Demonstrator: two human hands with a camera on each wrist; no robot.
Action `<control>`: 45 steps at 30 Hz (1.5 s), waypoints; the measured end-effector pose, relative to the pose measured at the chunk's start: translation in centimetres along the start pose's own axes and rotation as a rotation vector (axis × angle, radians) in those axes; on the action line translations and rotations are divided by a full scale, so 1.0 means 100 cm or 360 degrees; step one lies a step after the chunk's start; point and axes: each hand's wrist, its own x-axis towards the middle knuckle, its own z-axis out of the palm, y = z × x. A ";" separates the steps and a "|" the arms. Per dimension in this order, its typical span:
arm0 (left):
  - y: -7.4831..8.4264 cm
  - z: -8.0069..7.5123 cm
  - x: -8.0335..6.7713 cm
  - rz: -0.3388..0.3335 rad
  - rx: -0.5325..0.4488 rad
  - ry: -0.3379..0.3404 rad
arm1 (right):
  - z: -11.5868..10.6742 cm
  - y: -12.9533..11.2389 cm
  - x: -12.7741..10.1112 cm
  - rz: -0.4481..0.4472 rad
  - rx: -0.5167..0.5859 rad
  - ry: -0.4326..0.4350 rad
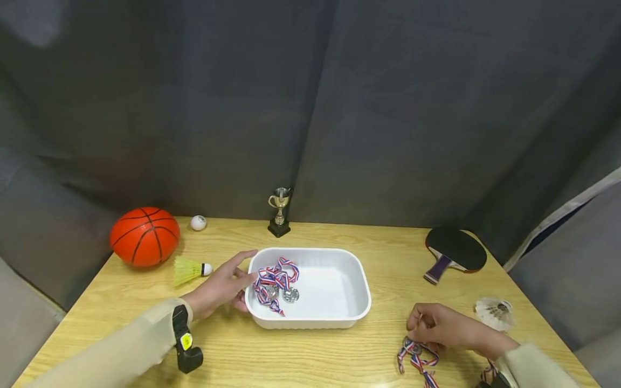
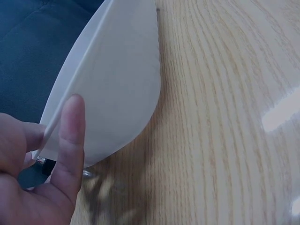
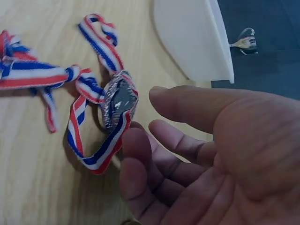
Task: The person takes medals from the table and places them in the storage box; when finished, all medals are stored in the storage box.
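Far left, on the wood-grain table [image 1: 233, 361]: orange-red basketball [image 1: 145, 237] with black seams. Just in front and to its right, a yellow shuttlecock [image 1: 189, 270] lies on its side, white tip pointing right. Small white ball [image 1: 198, 222] behind it, near the dark curtain [image 1: 233, 134].

Left hand [image 1: 220, 285] at the left end of a white tray [image 1: 330, 285]; thumb and fingers lie on opposite sides of the rim, pinching it. Black strap [image 1: 181, 334] with yellow label on that wrist.

Left part of tray: two silver medals [image 1: 291, 295] visible, bunched with red-white-blue ribbons [image 1: 276, 277]. Behind the tray, apart from it, a gold trophy cup [image 1: 279, 207] stands upright on a black base.

Right of the tray, well apart, another silver medal [image 1: 415, 347] lies by the right hand [image 1: 443, 326], ribbon trailing toward the front. That hand's fingers bend loosely, thumb apart from them; fingertips overlap the ribbon, but cannot tell whether they touch the medal.

Farther right: paddle [image 1: 456, 250], black face up, purple handle toward the person. White shuttlecock [image 1: 494, 313] nearer, beyond the right wrist.
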 end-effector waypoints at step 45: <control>0.002 -0.001 0.000 -0.0024 -0.0044 0.0013 | 0.021 0.004 -0.016 -0.0025 -0.0349 -0.0004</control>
